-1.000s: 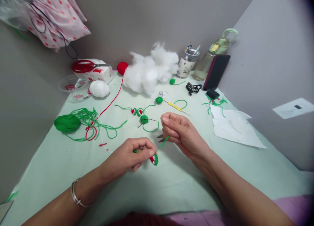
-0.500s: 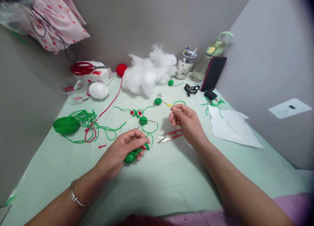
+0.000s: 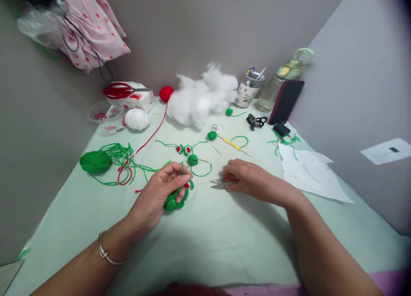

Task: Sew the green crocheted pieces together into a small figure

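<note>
My left hand is closed on a green crocheted piece with a round part and a red-and-white bit, held just above the table. My right hand lies over the red-handled thread snips, its fingers curled round the handle; the blades point left. Behind the hands, a yellow-handled crochet hook lies by a small green crocheted ball. A needle rests near it. Another green ball with a dark strand and two small red-and-green pieces lie close by.
White stuffing is heaped at the back. Green yarn, white yarn and a red ball lie to the left. A pen cup, bottle, phone, hair claw and white paper are on the right.
My right hand has let go of the crochet hook, which now lies on the table, and has come down onto the snips. My left hand still holds the crocheted piece.
</note>
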`<state>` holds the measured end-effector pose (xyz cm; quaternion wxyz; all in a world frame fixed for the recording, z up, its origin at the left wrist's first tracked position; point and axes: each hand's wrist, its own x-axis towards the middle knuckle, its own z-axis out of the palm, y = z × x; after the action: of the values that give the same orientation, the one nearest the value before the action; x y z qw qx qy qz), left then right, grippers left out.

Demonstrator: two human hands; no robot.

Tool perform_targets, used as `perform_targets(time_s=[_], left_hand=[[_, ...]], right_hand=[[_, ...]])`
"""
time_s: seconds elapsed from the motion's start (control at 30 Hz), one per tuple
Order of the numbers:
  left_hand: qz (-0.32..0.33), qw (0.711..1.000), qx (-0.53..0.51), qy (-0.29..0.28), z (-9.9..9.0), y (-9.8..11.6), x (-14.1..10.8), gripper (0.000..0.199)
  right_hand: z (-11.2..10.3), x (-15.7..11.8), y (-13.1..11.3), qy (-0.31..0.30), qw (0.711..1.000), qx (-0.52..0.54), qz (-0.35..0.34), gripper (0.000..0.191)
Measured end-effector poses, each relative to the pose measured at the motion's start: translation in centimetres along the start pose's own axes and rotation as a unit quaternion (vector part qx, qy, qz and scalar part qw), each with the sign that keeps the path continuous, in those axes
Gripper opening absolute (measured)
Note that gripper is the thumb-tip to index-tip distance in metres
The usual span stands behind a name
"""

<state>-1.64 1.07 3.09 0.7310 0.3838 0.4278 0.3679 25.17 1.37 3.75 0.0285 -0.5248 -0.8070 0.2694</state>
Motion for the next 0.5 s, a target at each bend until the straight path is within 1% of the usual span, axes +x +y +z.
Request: perform_targets(time_s=[0.03, 0.1, 0.17, 0.23, 0.27, 0.37, 0.5], left_hand=[[-0.001, 1.0, -0.003, 0.001, 0.0, -0.1, 0.0, 0.021], [-0.002, 1.0, -0.017, 0.006, 0.0, -0.2, 0.0, 0.022], [-0.002, 1.0, -0.03, 0.009, 0.1, -0.3, 0.0, 0.022], [0.003, 0.999, -0.031, 0.008, 0.2, -0.5, -0.1, 0.021], [0.005, 1.0, -0.027, 0.006, 0.2, -0.5, -0.1, 0.02], [0.011, 1.0, -0.011, -0.001, 0.3, -0.6, -0.2, 0.019], [0.007, 1.0, -0.001, -0.004, 0.4, -0.5, -0.4, 0.02]], right_hand=[[0.0, 0.0, -0.1, 0.002, 1.0, 0.005, -0.005, 0.003], [-0.3, -0.1, -0.5, 0.022, 0.999, 0.045, -0.007, 0.006], [-0.5, -0.3, -1.3, 0.032, 0.99, 0.14, -0.002, 0.01], [-0.7, -0.5, -2.3, 0.001, 0.965, 0.261, -0.007, 0.013], [-0.7, -0.5, -2.8, -0.019, 0.953, 0.3, -0.016, 0.016], [-0.2, -0.3, -4.0, -0.027, 0.938, 0.345, -0.04, 0.02], [0.6, 0.3, -4.3, -0.042, 0.92, 0.388, -0.047, 0.026]])
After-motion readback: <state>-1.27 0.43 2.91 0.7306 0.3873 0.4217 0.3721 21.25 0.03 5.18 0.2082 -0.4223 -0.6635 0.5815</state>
